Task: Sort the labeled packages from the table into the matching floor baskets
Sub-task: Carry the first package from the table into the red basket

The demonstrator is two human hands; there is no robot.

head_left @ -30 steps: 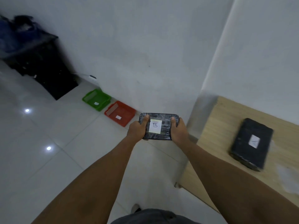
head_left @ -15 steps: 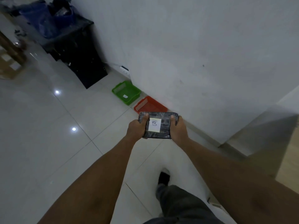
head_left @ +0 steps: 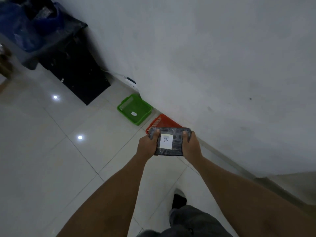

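Note:
I hold a dark wrapped package (head_left: 177,134) with a white label marked "B" in front of me, above the floor. My left hand (head_left: 147,147) grips its left end and my right hand (head_left: 191,145) grips its right end. On the floor by the wall stands a green basket (head_left: 135,108) with a small white label inside. Beside it to the right is a red basket (head_left: 163,122), partly hidden behind the package. The table is out of view.
A black cabinet (head_left: 75,69) stands against the wall at the left, with blue bags (head_left: 25,26) on top. A white power strip (head_left: 130,82) lies at the wall's foot. My foot (head_left: 178,198) is on the white tiled floor.
I have turned left and walked away from the table, which has left the view. The baskets now appear closer and more central. Both hands have kept their hold on the package.

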